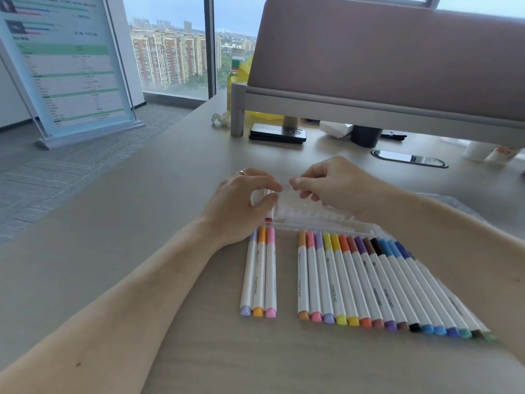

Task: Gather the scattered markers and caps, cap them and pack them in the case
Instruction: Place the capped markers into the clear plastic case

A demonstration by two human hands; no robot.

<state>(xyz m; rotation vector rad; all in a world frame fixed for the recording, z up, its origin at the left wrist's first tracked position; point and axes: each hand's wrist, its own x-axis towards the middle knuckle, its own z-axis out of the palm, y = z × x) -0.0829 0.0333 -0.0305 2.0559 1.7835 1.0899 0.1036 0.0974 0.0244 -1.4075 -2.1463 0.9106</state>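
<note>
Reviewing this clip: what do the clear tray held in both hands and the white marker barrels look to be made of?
Clear tray: probably thin moulded plastic; it is transparent and glossy, with a row of ribbed slots. Marker barrels: likely hard plastic; smooth white surface with a soft sheen, and small printed lettering.

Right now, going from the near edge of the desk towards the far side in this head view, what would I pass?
Long row of capped markers → clear case, where the left hand grips a red-tipped marker and the right hand pinches its edge → black phone → padded desk divider.
</note>
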